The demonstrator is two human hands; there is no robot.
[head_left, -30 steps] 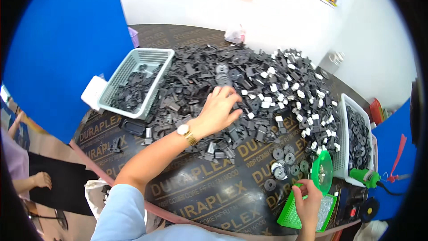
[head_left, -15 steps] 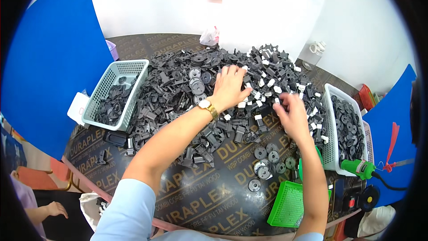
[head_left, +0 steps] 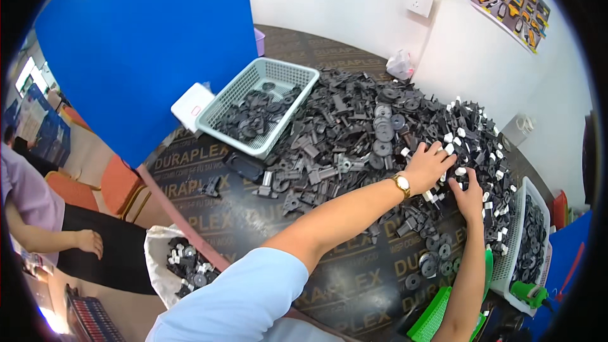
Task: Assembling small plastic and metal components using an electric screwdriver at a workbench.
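A broad heap of black plastic parts (head_left: 342,126) covers the table, with small white plastic pieces (head_left: 449,137) mixed in on its right side. My left hand (head_left: 430,168), with a gold watch at the wrist, rests over the white-tipped parts with its fingers apart and curving down. Close beside it, my right hand (head_left: 468,197) reaches into the same spot. Its thumb and forefinger stand apart, and a white piece shows at the gap between them. What lies under the left fingertips is hidden. Several grey-black discs (head_left: 429,265) lie just left of my right forearm.
A pale basket of black parts (head_left: 218,102) stands at the left, and another white basket (head_left: 506,266) of discs at the right. A green tray (head_left: 432,320) and a green tool (head_left: 529,292) are near the front right. A seated person's hand (head_left: 90,242) shows at left, near a white sack (head_left: 159,259).
The view has swung left, so the table things sit farther right and more of the neighbouring person and the sack shows. My hands have come closer together over the white pieces.
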